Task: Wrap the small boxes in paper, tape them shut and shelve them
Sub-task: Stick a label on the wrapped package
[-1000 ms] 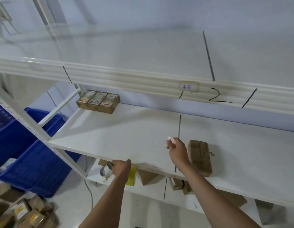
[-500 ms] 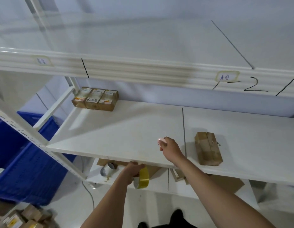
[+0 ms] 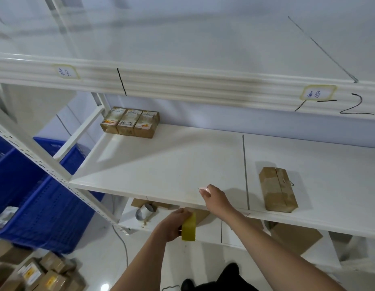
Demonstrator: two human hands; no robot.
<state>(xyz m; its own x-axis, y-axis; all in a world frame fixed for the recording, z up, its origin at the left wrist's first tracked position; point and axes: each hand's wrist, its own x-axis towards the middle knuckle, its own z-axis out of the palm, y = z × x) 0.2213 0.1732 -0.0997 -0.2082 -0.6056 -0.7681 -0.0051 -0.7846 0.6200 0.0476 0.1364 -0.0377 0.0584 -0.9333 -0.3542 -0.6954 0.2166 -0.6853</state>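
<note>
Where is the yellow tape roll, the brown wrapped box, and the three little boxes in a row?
yellow tape roll (image 3: 189, 228), head view, on its flat outer band.
brown wrapped box (image 3: 277, 190), head view, middle of its top face.
three little boxes (image 3: 130, 124), head view, top of the middle box.

place: stockroom | cues: labelled white shelving (image 3: 182, 85), blue crates (image 3: 41, 198), floor cartons (image 3: 46, 276)

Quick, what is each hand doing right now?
Left hand: closed around the yellow roll of tape.
Right hand: fingers curled over the white shelf board; whether it holds anything cannot be told.
</note>
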